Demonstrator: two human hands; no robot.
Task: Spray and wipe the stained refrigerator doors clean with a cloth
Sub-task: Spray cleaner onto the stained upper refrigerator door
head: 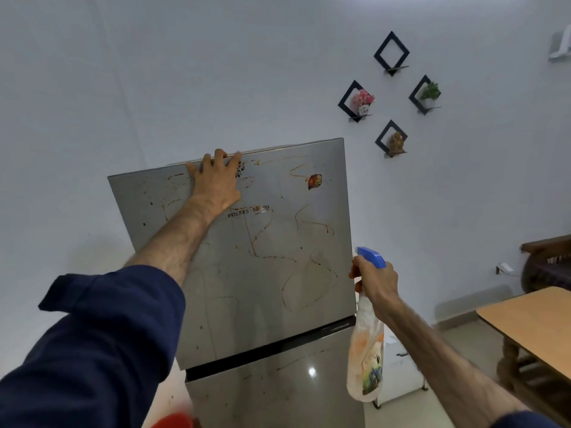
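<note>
Right hand's grip (375,281) is curled round the neck of a spray bottle (367,344), whose blue trigger head (372,256) sticks up above the knuckles and points left toward the refrigerator; a pale cloth (364,362) with orange smears hangs down under the same hand, draped over the bottle's body, and whether the fingers also pinch it I cannot tell. This hand sits just beside the right edge of the upper refrigerator door (262,273). On the near left a dark blue sleeve (102,341) is pushed back from the bare forearm, which reaches far and up to the left hand (216,179). That hand lies flat on the upper door, its fingertips hooked over the door's top edge. Brownish-red lines and spots streak the grey upper door, which also carries a small coloured sticker (315,181) toward its right. Below a dark band, the lower refrigerator door (278,393) shows a few faint marks. Near right stands a wooden tabletop (525,319). Far off, on the pale wall (185,72), hang four black diamond-shaped shelves (391,53), three with small ornaments.
</note>
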